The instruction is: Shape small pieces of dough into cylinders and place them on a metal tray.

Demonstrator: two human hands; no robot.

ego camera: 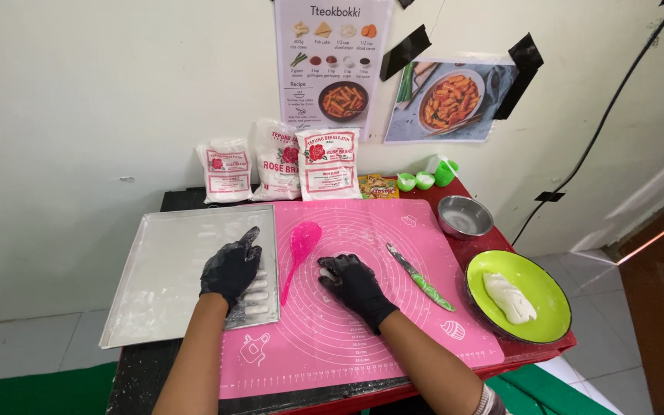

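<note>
Left hand [230, 269] lies flat on shaped dough pieces [257, 296] in the tray [163, 269]; right hand [355, 280] presses dough [330, 263], a lump [509, 298] unshaped.

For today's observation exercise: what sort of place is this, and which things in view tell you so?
Probably a small home-style cooking station for dough work. A pink silicone rolling mat covers the table, white flour bags stand against the wall, and a lime-green round plate holds white dough.
</note>
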